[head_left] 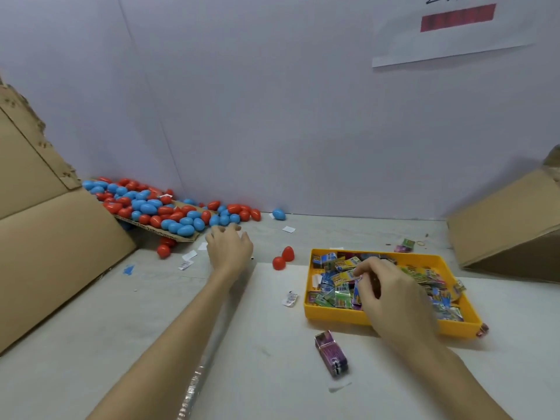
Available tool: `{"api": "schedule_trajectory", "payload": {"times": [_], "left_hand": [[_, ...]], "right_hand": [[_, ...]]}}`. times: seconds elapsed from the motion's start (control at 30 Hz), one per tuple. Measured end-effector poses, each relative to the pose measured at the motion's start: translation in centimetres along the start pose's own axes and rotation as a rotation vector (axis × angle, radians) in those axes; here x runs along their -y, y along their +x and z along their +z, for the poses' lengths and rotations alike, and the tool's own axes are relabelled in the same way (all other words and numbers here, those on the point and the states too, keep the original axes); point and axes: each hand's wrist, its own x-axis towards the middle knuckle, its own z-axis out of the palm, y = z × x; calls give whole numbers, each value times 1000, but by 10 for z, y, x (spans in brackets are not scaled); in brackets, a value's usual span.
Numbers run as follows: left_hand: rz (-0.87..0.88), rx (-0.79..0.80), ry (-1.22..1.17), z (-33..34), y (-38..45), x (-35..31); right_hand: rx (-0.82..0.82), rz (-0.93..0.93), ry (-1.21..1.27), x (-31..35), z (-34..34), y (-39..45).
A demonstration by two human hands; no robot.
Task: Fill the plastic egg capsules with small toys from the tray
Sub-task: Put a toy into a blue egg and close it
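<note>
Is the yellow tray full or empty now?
Partly full. The yellow tray holds many small toy packets, heaped mostly toward its near side, while some bare yellow floor shows near the far right corner.

We see a plain pale wall (272,101) behind a whitish table (272,359), a paper sign (454,31) taped up high, and cardboard boxes at the left (54,231) and right (509,225)

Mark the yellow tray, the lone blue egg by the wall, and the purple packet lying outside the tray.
yellow tray (333,316): head view, front wall.
lone blue egg (278,214): head view, middle of shell.
purple packet (331,353): head view, top face.
</note>
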Motion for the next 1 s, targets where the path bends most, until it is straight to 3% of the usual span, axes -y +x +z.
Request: {"api": "schedule_trajectory", "payload": {"times": [0.1, 0.23, 0.37, 0.5, 0.73, 0.83, 0.9, 1.0], "left_hand": [[57, 37, 320, -6, 52, 20], [61, 139, 559, -5, 94, 49], [266, 9, 729, 0, 99, 64], [270, 54, 468, 0, 82, 58], [142, 106, -455, -15, -27, -7], [77, 304, -877, -23, -89, -37], [138, 416, -988, -23, -123, -53], [338, 454, -956, -18, -151, -67]], "right_hand": [[-27, -19, -6, 0, 1, -1], [-31, -41, -23, -3, 4, 1], [-15, -45, -43, -4, 6, 1], [-21, -25, -26, -3, 6, 0], [-46, 104, 125, -7, 1, 4], [-24, 94, 131, -6, -1, 3], [-11, 52, 126, -4, -4, 2], [18, -42, 115, -2, -8, 1]]}}
